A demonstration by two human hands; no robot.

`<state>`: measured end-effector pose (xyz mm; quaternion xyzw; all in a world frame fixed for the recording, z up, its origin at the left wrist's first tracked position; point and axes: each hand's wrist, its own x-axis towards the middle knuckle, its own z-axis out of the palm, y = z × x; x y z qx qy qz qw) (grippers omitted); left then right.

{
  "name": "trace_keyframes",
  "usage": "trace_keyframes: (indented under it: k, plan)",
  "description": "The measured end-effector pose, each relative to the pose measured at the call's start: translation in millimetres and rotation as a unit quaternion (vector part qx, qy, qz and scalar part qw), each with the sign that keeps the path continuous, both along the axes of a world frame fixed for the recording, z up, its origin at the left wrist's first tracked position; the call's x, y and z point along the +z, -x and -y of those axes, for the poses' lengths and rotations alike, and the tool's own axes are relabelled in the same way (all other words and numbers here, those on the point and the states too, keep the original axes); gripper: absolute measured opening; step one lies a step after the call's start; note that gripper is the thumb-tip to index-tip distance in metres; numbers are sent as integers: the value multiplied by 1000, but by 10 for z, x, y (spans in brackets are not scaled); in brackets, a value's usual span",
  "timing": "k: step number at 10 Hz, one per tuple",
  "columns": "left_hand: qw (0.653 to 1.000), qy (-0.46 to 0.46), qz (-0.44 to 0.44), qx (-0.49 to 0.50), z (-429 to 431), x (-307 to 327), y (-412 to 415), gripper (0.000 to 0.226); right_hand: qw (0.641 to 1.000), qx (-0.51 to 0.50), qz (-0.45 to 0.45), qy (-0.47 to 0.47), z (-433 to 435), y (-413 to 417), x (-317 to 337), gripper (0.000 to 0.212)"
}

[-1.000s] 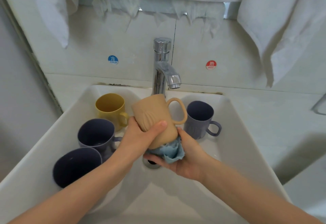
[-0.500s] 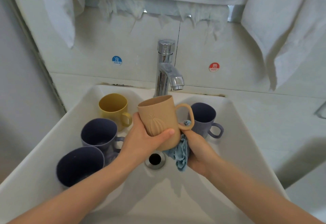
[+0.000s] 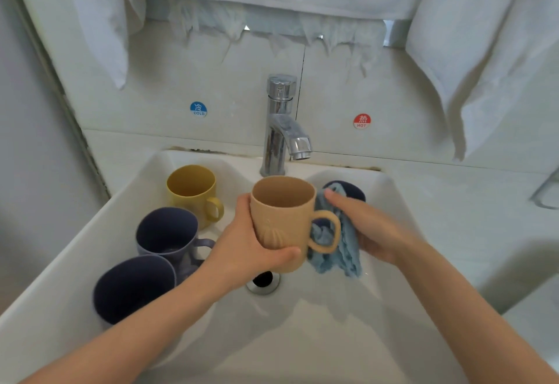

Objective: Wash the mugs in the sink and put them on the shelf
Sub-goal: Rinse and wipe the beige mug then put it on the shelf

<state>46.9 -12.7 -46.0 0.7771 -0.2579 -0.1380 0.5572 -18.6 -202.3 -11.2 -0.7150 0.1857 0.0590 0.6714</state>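
Note:
My left hand (image 3: 248, 250) grips a tan mug (image 3: 282, 220) upright over the white sink (image 3: 99, 232), its handle turned right. Against the handle side my right hand (image 3: 366, 226) holds a light blue cloth (image 3: 341, 250), part of which pokes through the handle. A yellow mug (image 3: 192, 193) stands at the sink's back left. Two dark purple mugs (image 3: 168, 232) (image 3: 133, 288) sit in front of it on the left. Another purple mug (image 3: 352, 190) is mostly hidden behind my right hand.
A chrome tap (image 3: 281, 123) rises at the back of the sink, with no water running. The drain (image 3: 263, 282) lies below the tan mug. White towels (image 3: 472, 50) hang above. Cold (image 3: 198, 109) and hot (image 3: 361, 121) stickers mark the wall.
The tan mug has been turned from tilted to upright and raised a little. The cloth has moved from under the mug's base up to the handle side.

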Motion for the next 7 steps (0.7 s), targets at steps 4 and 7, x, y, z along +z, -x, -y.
trace_keyframes:
  k: [4, 7]
  plan:
    - [988, -55, 23, -142, 17, -10, 57, 83, 964, 111, 156, 187, -32, -45, -9, 31]
    - [991, -15, -79, -106, 69, 179, 110, 61, 942, 130, 162, 263, 33, -24, 28, 15]
